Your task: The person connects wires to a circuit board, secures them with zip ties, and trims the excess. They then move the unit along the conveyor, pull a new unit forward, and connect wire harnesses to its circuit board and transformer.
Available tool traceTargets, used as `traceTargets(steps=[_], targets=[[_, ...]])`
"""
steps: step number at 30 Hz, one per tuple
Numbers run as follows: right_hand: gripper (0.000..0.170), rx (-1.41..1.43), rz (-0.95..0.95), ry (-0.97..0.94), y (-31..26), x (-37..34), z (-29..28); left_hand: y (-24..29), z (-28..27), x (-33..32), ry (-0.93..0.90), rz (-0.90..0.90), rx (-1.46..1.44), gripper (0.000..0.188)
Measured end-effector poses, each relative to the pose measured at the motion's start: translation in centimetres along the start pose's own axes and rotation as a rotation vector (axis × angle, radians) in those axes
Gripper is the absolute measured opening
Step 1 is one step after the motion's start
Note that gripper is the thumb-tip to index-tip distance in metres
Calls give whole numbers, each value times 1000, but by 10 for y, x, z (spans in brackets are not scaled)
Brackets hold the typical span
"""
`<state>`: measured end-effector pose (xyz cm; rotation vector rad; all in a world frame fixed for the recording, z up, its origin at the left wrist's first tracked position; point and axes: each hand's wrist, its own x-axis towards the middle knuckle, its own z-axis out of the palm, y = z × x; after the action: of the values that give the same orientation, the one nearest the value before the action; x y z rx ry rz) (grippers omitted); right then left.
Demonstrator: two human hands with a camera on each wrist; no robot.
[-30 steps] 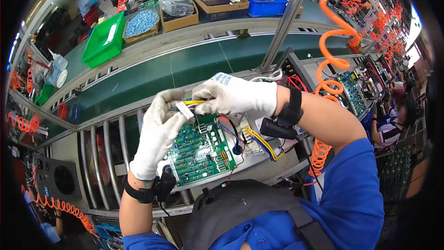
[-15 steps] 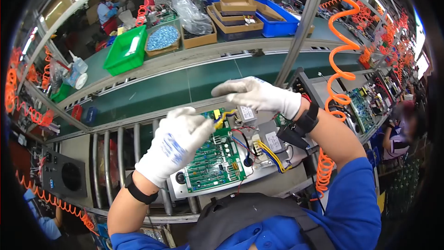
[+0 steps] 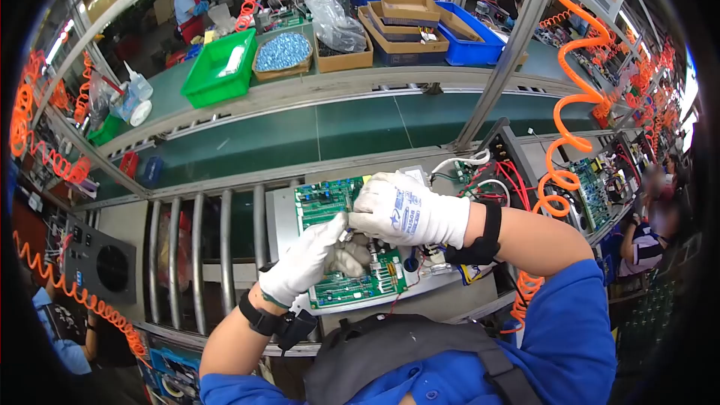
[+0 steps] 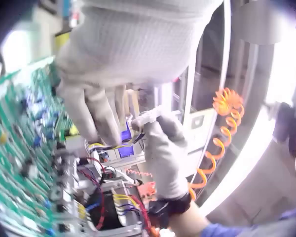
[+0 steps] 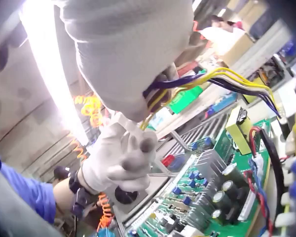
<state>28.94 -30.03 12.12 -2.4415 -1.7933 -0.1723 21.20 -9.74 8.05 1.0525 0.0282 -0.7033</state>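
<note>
Over the green circuit board (image 3: 337,296), the left hand (image 3: 307,259) and the right hand (image 3: 412,210) meet at their fingertips. The right hand (image 5: 133,49) grips a bundle of yellow, blue and black wires (image 5: 227,79) running from the board's side. Beside its fingers, the left hand (image 5: 121,163) has its thumb and finger pinched at the wire ends, other fingers curled. A small white connector (image 4: 149,116) lies between the fingertips of the left hand (image 4: 133,54) and right hand (image 4: 165,158); the fingers partly hide it.
Metal rollers (image 3: 199,262) lie left of the board, beside a black fan unit (image 3: 105,262). Beyond runs a green conveyor (image 3: 285,135). A metal post (image 3: 510,52) and orange coiled hose (image 3: 577,97) stand right. A green bin (image 3: 221,67) is at the back.
The hands, apart half a second ago, have come together over the board. The right hand has moved down and taken hold of the wires. The head view has shifted, moving the background rightward.
</note>
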Motion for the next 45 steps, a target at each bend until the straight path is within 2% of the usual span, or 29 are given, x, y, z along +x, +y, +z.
traceTargets(steps=[3, 4, 5, 7, 8, 9, 11, 13, 15, 16, 17, 18, 19, 20, 21, 24, 25, 27, 28, 29, 30, 33, 35, 36, 39, 41, 43, 44, 45], targets=[[32, 246, 39, 54, 2, -9, -12, 3, 3, 2, 83, 146, 214, 40], [42, 569, 99, 80, 10, -13, -8, 6, 6, 2, 127, 170, 278, 32], [45, 749, 163, 75, 13, -15, -7, 11, 18, -4, 264, 192, 565, 24], [44, 763, 142, 35, 26, -8, -7, 34, 14, -15, 181, 726, 1866, 17], [48, 894, 123, -289, 35, -1, -9, 45, 22, -21, 172, 793, 2037, 18], [45, 900, -124, -169, 36, 0, 2, 55, 29, -23, 155, 900, 2194, 19], [42, 1156, 18, -327, 39, 6, 13, 44, 23, -15, 124, 1105, 2230, 23], [40, 1131, 115, -302, 33, 1, 7, 44, 21, -14, 78, 1241, 2240, 33], [33, 1097, 341, -201, 21, -10, -7, 39, 21, -16, 204, 1050, 1816, 40], [32, 983, 388, -121, 16, -14, -10, 17, 17, -15, 475, 936, 1356, 37], [31, 869, 433, -42, 12, -19, -9, 1, 16, -10, 581, 622, 787, 38], [26, 671, 323, 163, 5, -24, 0, 2, 12, -10, 359, 342, 590, 47], [21, 491, 186, 163, 4, -25, 3, 3, 8, -9, 136, 66, 381, 58], [20, 341, 76, 110, 4, -25, 7, -20, 6, 1, 39, -57, 141, 70], [20, 189, -32, 59, 5, -27, 11, -22, 23, 6, -109, 13, -245, 60], [28, 185, -165, 128, 7, -28, 7, -32, 17, 7, -121, 24, -291, 41], [28, 186, -166, 123, 11, -30, 1, -22, 26, -1, 23, 98, 22, 31], [33, 727, 122, -104, 20, -25, -20, -9, 25, -13, 330, 154, 730, 13], [37, 1040, 527, -289, 11, -18, -50, -3, 19, -18, 356, 319, 1086, 13], [38, 913, 349, -92, 27, -18, -33, 2, 14, -22, 373, 489, 1441, 14], [38, 879, 288, -73, 30, -15, -26, 0, 10, -23, 377, 490, 1443, 14], [41, 622, 33, -101, 24, 2, 9, -3, 4, -18, 285, 788, 1695, 14], [41, 800, 340, -527, 3, 13, -4, 5, 10, -17, 271, 1046, 1907, 16], [41, 882, 264, -592, 9, 17, -1, 8, 13, -21, 231, 1009, 2038, 16], [38, 1096, 165, -651, 21, 15, 7, 5, 7, -18, 156, 1146, 2109, 16], [30, 954, 220, -398, 11, 5, -1, -2, 2, -15, 222, 1168, 1996, 17], [24, 998, 531, -342, -8, -3, -10, -17, -1, -15, 620, 905, 1147, 27], [19, 888, 492, -258, -7, -13, 4, -24, -2, -14, 659, 620, 692, 35], [19, 734, 329, -94, -13, -20, 6, -18, -7, -21, 431, 381, 590, 48]])
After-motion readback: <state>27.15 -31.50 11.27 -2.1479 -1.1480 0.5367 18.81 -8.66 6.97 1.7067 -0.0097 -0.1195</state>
